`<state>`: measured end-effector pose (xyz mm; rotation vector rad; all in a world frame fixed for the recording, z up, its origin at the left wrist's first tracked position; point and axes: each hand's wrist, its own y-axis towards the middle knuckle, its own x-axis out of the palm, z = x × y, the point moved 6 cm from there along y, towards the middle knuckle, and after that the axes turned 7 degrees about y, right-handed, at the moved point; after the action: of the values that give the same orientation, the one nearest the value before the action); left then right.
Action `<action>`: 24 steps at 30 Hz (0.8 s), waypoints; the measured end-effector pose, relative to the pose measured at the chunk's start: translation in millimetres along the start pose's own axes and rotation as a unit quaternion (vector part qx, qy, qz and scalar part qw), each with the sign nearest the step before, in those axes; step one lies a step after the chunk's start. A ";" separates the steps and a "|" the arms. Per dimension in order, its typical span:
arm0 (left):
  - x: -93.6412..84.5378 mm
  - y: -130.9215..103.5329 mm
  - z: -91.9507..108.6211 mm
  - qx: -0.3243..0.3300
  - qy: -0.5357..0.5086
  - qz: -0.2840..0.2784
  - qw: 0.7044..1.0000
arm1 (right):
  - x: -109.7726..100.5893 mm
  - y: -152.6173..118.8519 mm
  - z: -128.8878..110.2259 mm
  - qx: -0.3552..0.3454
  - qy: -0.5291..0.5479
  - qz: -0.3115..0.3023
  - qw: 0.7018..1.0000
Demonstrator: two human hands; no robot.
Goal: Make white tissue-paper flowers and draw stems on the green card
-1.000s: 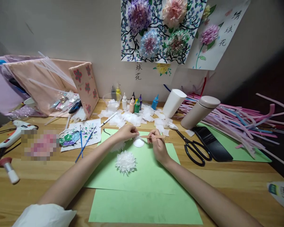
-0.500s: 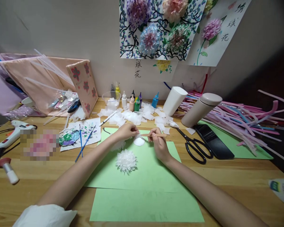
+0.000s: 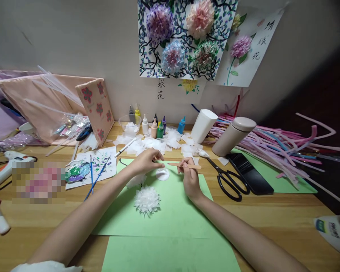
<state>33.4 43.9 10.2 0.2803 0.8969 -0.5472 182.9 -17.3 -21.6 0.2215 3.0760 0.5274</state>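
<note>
Over the green paper sheet (image 3: 184, 211), my left hand (image 3: 147, 160) hovers beside a small white paper disc (image 3: 162, 174), thumb and fingers apart and nothing visible between them. My right hand (image 3: 190, 177) grips a flat wooden craft stick (image 3: 193, 166), whose thin tip points left toward the disc. Nearer to me lies a fluffy white paper flower (image 3: 147, 200). Another white paper ruffle (image 3: 136, 180) is partly covered by my left forearm.
Cut white paper squares (image 3: 150, 144) and several paint bottles (image 3: 160, 130) spread along the back. Black scissors (image 3: 229, 183), a phone (image 3: 249, 173) and a tumbler (image 3: 234, 136) stand or lie right. Paintbrushes (image 3: 96, 179), a palette (image 3: 78, 172) and a glue gun (image 3: 10, 168) are left.
My left thumb and fingers have parted from their pinch above the disc. The craft stick's tip has drawn back slightly from the disc. The camera view has shifted a little.
</note>
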 end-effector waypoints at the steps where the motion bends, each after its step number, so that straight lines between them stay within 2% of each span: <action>1: -0.2 -2.2 6.1 0.024 0.029 0.006 0.999 | -0.7 0.3 0.4 -0.002 0.004 0.005 1.000; 4: 3.4 -7.2 16.8 0.051 0.100 0.029 0.993 | -1.9 0.9 1.4 -0.007 0.010 0.014 1.000; 8: 9.5 -7.5 19.2 0.057 0.152 0.039 0.986 | -2.1 0.8 0.9 -0.011 0.017 0.015 1.000; 16: 6.9 -5.0 10.2 0.035 0.143 0.007 0.989 | -0.9 0.4 -0.1 -0.003 0.016 0.003 1.000; 20: 6.8 -6.2 12.2 0.044 0.129 0.014 0.991 | -1.7 0.9 0.0 -0.003 0.016 0.008 1.000; 24: 9.5 -6.8 17.8 0.068 0.162 0.026 0.984 | -3.3 1.7 0.1 -0.004 0.018 0.022 1.000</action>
<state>46.1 27.1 13.2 0.5259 1.1645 -0.5229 186.5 -16.1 -21.2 0.2818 3.1104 0.5504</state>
